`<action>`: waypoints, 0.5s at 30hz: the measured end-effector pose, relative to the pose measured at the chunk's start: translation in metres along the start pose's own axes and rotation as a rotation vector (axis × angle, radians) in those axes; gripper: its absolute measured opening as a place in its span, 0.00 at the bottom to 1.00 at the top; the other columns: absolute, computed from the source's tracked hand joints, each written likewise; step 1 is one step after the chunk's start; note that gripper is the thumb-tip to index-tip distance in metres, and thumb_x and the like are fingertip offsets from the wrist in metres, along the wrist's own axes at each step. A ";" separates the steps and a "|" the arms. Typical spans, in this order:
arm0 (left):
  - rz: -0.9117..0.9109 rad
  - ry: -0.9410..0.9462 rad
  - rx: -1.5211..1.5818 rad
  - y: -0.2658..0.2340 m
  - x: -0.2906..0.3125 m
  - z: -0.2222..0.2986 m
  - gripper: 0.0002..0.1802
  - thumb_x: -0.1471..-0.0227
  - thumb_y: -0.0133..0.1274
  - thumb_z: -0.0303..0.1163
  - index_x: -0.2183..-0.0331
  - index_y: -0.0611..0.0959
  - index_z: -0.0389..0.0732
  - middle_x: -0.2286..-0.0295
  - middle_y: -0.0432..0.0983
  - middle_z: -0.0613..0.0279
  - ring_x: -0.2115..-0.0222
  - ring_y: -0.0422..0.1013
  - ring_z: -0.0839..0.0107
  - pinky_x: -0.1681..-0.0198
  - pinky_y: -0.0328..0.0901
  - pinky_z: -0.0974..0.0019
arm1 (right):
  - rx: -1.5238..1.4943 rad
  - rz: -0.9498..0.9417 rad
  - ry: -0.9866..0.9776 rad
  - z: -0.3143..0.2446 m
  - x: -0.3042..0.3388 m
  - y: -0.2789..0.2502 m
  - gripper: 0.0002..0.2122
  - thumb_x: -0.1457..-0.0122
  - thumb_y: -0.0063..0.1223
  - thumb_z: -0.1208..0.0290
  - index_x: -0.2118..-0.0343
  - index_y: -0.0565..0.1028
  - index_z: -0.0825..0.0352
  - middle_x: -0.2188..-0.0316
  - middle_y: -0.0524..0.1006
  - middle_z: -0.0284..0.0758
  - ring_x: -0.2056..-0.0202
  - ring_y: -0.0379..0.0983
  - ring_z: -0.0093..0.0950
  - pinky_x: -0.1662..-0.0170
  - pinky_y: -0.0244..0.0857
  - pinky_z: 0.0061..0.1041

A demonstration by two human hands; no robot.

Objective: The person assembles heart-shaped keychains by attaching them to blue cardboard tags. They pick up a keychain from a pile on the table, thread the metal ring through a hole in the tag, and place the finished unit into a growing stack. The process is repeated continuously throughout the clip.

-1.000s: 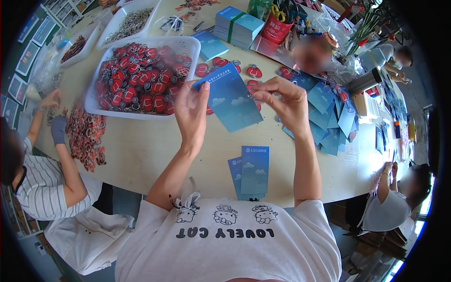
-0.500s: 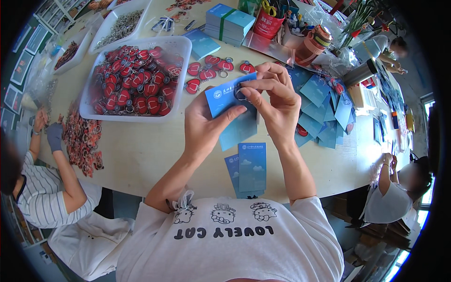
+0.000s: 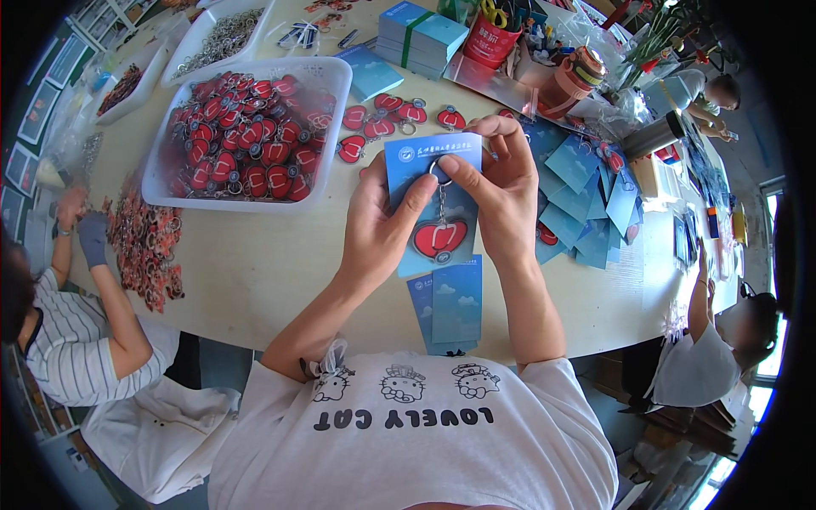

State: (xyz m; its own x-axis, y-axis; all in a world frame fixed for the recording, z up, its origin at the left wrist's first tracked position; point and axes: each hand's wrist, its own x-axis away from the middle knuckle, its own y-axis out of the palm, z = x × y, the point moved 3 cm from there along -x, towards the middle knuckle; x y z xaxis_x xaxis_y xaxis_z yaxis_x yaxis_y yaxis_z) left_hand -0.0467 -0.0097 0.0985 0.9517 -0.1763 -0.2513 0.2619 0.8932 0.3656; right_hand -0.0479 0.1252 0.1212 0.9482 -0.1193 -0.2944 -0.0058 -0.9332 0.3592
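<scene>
Between both hands I hold a blue card [image 3: 399, 183] upright over the table. A keychain [image 3: 439, 239] with a red heart-shaped charm hangs down the card's face from its metal ring. My left hand [image 3: 382, 212] grips the card's left side, thumb at the ring. My right hand [image 3: 501, 187] grips the right side, with its thumb pressed on the ring near the top. Below lie two more blue cards [image 3: 457, 302], overlapping near the table's front edge. Several loose red keychains [image 3: 379, 127] lie just beyond my left hand.
A white bin [image 3: 331, 127] full of red keychains stands left, beside a pile of orange-red keychains [image 3: 149, 246]. Blue cards [image 3: 565, 200] are heaped at right. Banded card stacks [image 3: 416, 38], a red cup [image 3: 491, 42] and a bottle [image 3: 574, 81] stand behind. People sit at both sides.
The card has turned to face me squarely, and the red keychain now hangs in front of it. My right hand has shifted down to the card's edge, its thumb on the ring.
</scene>
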 end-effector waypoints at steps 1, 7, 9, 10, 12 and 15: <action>0.001 0.007 -0.003 0.001 0.000 0.000 0.15 0.42 0.52 0.30 0.56 0.73 0.33 0.65 0.74 0.64 0.65 0.68 0.81 0.61 0.64 0.76 | 0.004 0.016 -0.013 -0.001 0.000 0.000 0.18 0.51 0.63 0.81 0.59 0.67 0.69 0.60 0.69 0.32 0.60 0.71 0.20 0.56 0.69 0.21; 0.024 0.005 -0.037 0.001 0.001 -0.004 0.14 0.40 0.49 0.31 0.55 0.73 0.33 0.64 0.73 0.64 0.64 0.68 0.81 0.60 0.63 0.75 | 0.029 0.056 0.148 0.003 0.004 -0.003 0.11 0.49 0.63 0.77 0.65 0.72 0.69 0.67 0.76 0.30 0.64 0.72 0.16 0.59 0.67 0.17; 0.025 0.000 -0.031 0.004 0.003 -0.003 0.14 0.40 0.48 0.31 0.55 0.73 0.34 0.64 0.73 0.63 0.64 0.68 0.81 0.59 0.63 0.75 | 0.068 0.047 0.177 0.004 0.006 -0.004 0.08 0.48 0.62 0.76 0.66 0.74 0.69 0.69 0.77 0.30 0.66 0.72 0.15 0.61 0.66 0.16; 0.036 0.014 -0.050 0.005 0.003 -0.003 0.14 0.40 0.48 0.31 0.55 0.73 0.34 0.64 0.73 0.63 0.64 0.68 0.81 0.59 0.63 0.75 | 0.081 0.050 0.173 0.002 0.007 -0.004 0.07 0.47 0.62 0.76 0.67 0.75 0.69 0.69 0.78 0.29 0.66 0.72 0.14 0.61 0.66 0.16; 0.060 0.044 -0.090 0.005 0.004 -0.002 0.14 0.39 0.47 0.31 0.55 0.73 0.34 0.64 0.73 0.63 0.64 0.68 0.81 0.59 0.63 0.75 | 0.102 0.038 0.145 0.002 0.007 -0.004 0.06 0.46 0.61 0.75 0.67 0.76 0.70 0.69 0.78 0.29 0.67 0.71 0.14 0.61 0.66 0.15; 0.065 0.057 -0.102 0.006 0.004 0.000 0.14 0.39 0.46 0.32 0.55 0.73 0.34 0.64 0.73 0.63 0.63 0.68 0.81 0.59 0.63 0.75 | 0.135 0.015 0.090 0.003 0.009 -0.004 0.07 0.45 0.60 0.75 0.66 0.76 0.70 0.69 0.78 0.28 0.67 0.71 0.13 0.62 0.65 0.14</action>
State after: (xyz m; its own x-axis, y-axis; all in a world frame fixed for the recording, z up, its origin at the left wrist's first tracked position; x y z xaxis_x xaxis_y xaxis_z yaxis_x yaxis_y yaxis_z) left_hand -0.0412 -0.0047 0.1000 0.9548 -0.0957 -0.2815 0.1798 0.9398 0.2905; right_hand -0.0405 0.1269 0.1149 0.9722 -0.1082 -0.2075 -0.0569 -0.9693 0.2390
